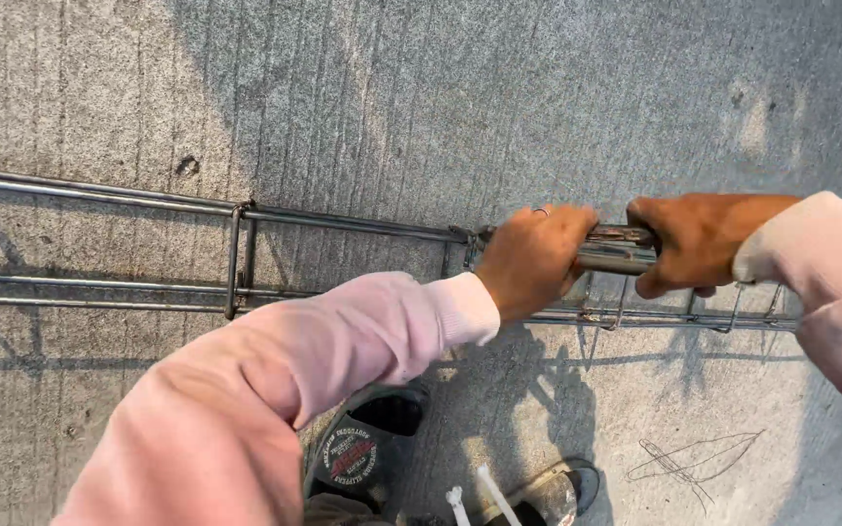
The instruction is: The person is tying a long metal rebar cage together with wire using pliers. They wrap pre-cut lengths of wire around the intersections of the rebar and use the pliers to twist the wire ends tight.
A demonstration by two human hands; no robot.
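Light: warm, low daylight, bright on the concrete floor (421, 88) toward 10 and 2 o'clock.
Source: cannot be seen; shadows run toward 6 o'clock, so the light arrives from the 12 o'clock side.
Shadows: a broad soft one crosses the middle up to 12 o'clock; thin, crisp ones from the wire frame (99, 239) lie just below its bars.
Glare: a small sheen on the metal tube (616, 251) between the left hand (536, 261) and right hand (699, 242).
Exposure: pink sleeves (246, 409) slightly washed out.
Focus: sharp at centre; the sandals (363, 453) at 6 o'clock are softer.
Distortion: bars bow gently toward 9 o'clock.
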